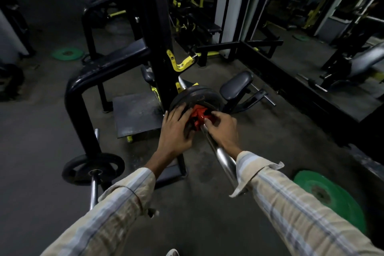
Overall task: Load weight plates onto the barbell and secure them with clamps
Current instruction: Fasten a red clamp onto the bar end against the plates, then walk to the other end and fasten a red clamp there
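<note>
A chrome barbell sleeve (218, 151) runs from the lower middle up to black weight plates (197, 94) stacked on it. A red clamp (200, 114) sits on the sleeve right against the outer plate. My left hand (176, 131) lies with spread fingers on the plate's face, fingertips touching the clamp's left side. My right hand (221, 129) is curled over the sleeve and pinches the clamp's right side. Most of the outer plate is hidden behind my hands.
A black rack upright with yellow hooks (180, 62) stands just behind the plates. A second bar with a black plate (93, 169) is at lower left. Green plates lie on the floor at lower right (330, 197) and far left (67, 53). A padded seat (236, 85) is right of the plates.
</note>
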